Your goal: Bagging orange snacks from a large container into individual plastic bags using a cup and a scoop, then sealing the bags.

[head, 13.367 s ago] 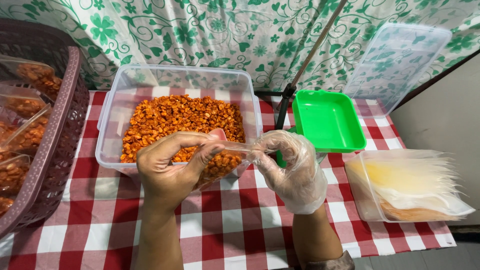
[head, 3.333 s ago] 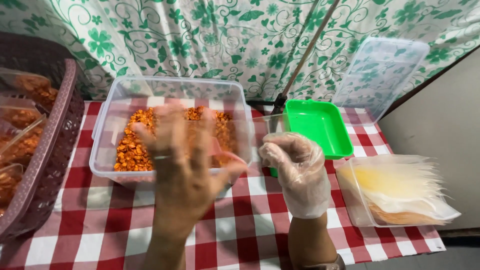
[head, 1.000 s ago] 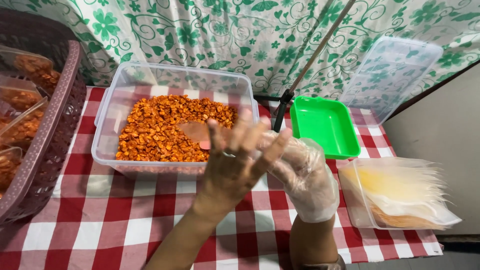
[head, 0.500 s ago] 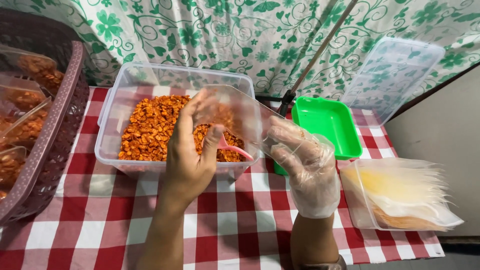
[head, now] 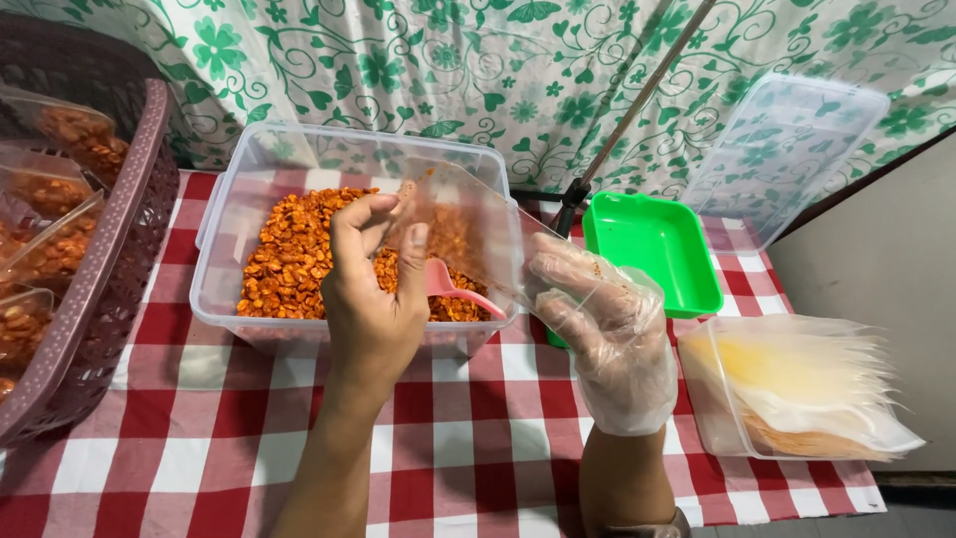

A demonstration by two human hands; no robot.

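Your bare left hand [head: 373, 289] pinches clear plastic pouch [head: 468, 234] by mouth; gloved right hand [head: 607, 324] grips other end. Pouch's long axis runs upper-left to lower-right above orange-snack tub [head: 229, 289].

Running off the left edge: basket [head: 119, 229], its packets [head: 60, 189] only partly showing. Blocking part of the orange snack [head: 289, 259]: left hand [head: 373, 299] and clear bag [head: 468, 234]. Disappearing behind that hand: pink scoop [head: 453, 289], bowl end unseen. Blurring the right hand [head: 607, 329]: a thin plastic glove. Leaving the frame at the bottom: both forearms and the counter [head: 478, 438]. Hiding under the bag stack [head: 817, 389]: the tub's contents. Getting cut off at the top: dark pole [head: 637, 100].
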